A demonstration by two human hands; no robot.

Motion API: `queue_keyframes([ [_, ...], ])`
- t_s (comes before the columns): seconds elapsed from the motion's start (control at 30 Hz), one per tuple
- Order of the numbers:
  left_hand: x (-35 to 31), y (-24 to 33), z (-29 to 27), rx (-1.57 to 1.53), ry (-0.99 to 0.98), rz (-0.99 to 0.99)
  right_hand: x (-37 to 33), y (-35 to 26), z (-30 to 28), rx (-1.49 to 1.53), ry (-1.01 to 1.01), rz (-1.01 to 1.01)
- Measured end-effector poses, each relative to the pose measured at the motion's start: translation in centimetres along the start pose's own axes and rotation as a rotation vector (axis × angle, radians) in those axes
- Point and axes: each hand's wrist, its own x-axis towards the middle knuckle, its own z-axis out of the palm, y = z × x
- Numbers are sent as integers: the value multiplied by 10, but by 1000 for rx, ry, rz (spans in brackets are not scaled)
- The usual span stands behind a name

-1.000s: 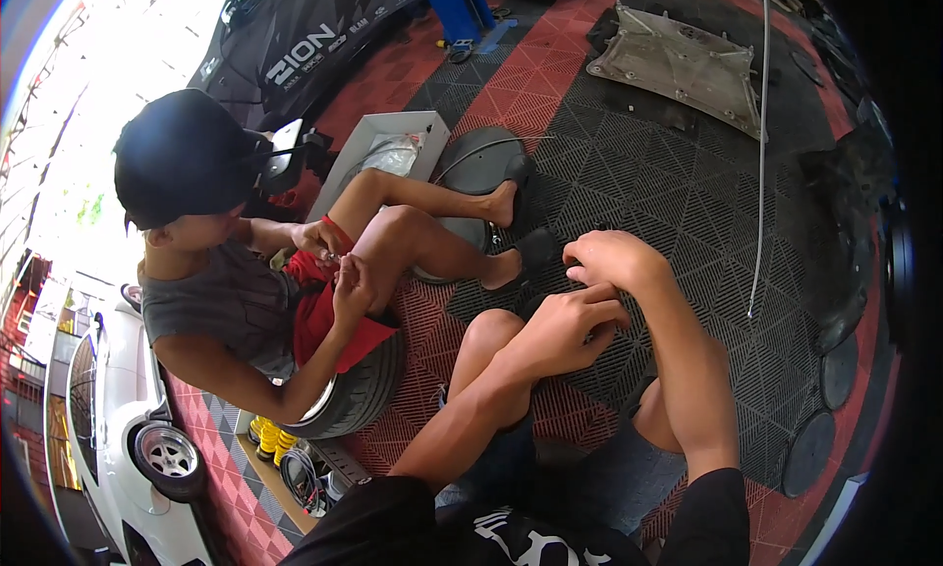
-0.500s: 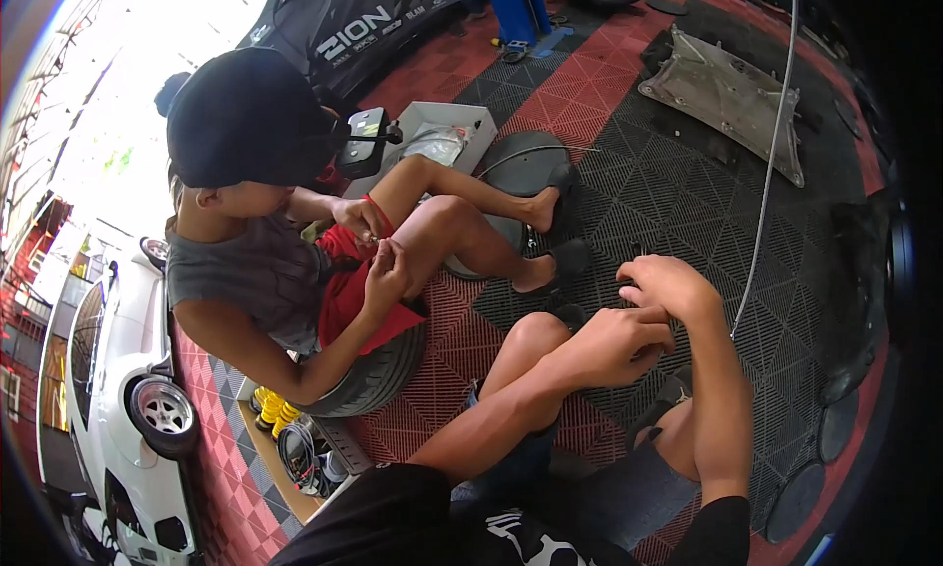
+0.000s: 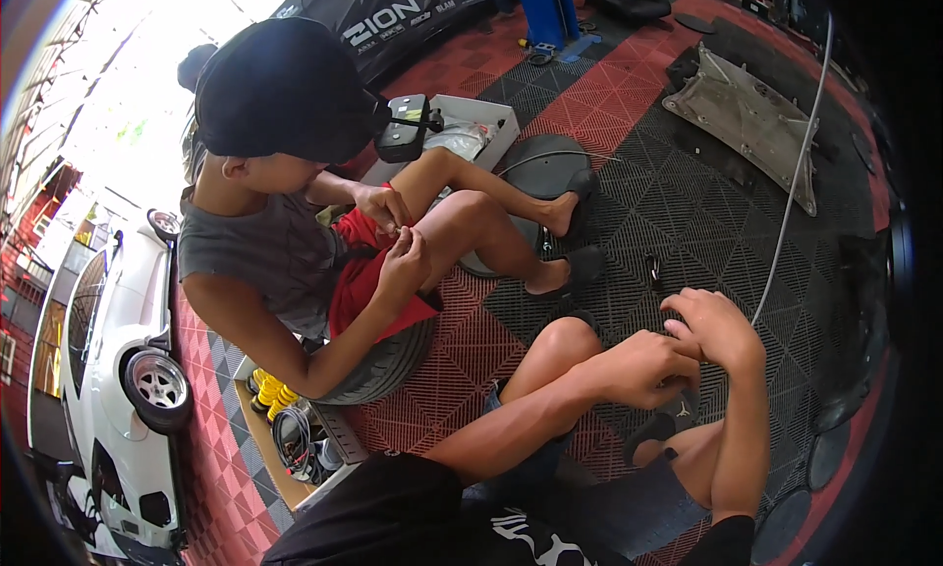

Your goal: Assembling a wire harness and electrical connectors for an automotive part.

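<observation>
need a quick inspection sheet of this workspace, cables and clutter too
Surface: red and dark tiled floor.
Things at hand: small dark object on the floor beyond the right hand.
Clutter: open box with yellow springs; white box with clear plastic; metal plate.
Hands: left hand and right hand overlap in view, fingers bent; no held item visible.
Cables: coiled cables in the open box; thin grey line, cable or rod unclear.
Surroundings: co-worker seated on a tyre; white car; blue post.
</observation>
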Motion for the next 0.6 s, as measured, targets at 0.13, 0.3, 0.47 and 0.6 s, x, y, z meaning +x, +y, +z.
queue_keyframes([
  [0.13,3,3,4,-8,-14,64,-16,-3,-5,5,-16,37],
  [0.3,10,5,11,8,-17,105,-25,3,-5,41,-13,51],
  [0.47,16,5,18,13,5,116,-25,2,-12,56,0,78],
  [0.6,20,2,22,35,1,113,-24,11,-14,53,24,51],
])
